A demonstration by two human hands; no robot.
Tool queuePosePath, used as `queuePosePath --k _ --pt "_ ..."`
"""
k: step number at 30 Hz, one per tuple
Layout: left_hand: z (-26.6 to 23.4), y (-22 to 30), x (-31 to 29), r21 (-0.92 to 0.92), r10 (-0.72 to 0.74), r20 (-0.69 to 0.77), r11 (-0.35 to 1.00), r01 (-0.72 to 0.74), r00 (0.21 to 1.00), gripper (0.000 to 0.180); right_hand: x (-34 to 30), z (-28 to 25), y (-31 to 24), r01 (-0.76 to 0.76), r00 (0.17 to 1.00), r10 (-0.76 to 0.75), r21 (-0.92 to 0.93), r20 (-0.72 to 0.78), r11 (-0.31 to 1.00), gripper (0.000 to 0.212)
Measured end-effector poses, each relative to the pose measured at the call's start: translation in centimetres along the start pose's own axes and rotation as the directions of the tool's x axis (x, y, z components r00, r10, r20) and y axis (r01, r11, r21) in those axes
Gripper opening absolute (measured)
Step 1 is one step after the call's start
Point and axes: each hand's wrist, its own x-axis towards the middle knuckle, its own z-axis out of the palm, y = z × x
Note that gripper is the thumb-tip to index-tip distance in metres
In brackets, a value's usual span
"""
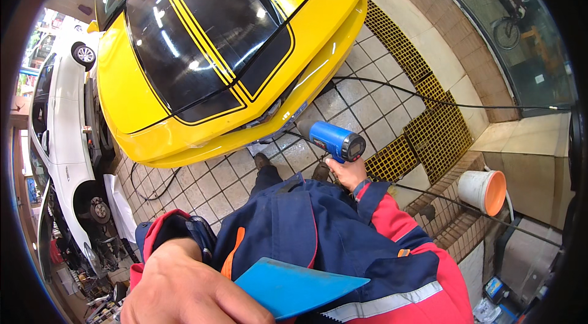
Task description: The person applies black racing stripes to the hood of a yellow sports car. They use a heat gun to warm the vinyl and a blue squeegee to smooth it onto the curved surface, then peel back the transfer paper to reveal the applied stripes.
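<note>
My right hand (348,173) is wrapped round the handle of a blue and black heat gun (331,138), whose nozzle points left toward the car's front bumper. Close to the camera, at the lower left, my left hand (190,290) grips a flat blue plastic squeegee (300,287); its fingertips are partly hidden. In front of me stands a yellow car (294,88) with black hood panels edged in thin stripes. Along the lower edge of its bumper, some film or loose material shows near the heat gun.
A white car (67,140) with a wheel off stands at the left. Yellow floor grating (438,131) crosses the tiled floor at the right. A black cable (392,85) runs over it. A white bucket (474,192) with an orange inside sits on the brick ledge.
</note>
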Motion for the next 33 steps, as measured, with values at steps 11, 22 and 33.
queuePosePath --k 11,22,33 --pt "0.2 -0.2 -1.3 0.034 0.05 0.088 0.998 -0.053 0.995 0.017 -0.6 0.0 1.3 -0.005 1.0 0.005 -0.014 0.024 1.0 0.021" --pt "-0.4 1.2 -3.3 0.03 0.105 0.101 0.994 -0.109 0.989 0.013 -0.8 0.1 1.6 -0.065 0.997 0.069 -0.08 0.047 0.995 0.026" --pt "-13.5 -6.0 -19.1 0.425 -0.374 -0.684 0.493 0.759 0.627 0.047 -0.3 2.4 1.1 -0.063 0.997 0.067 -0.09 0.043 0.994 0.033"
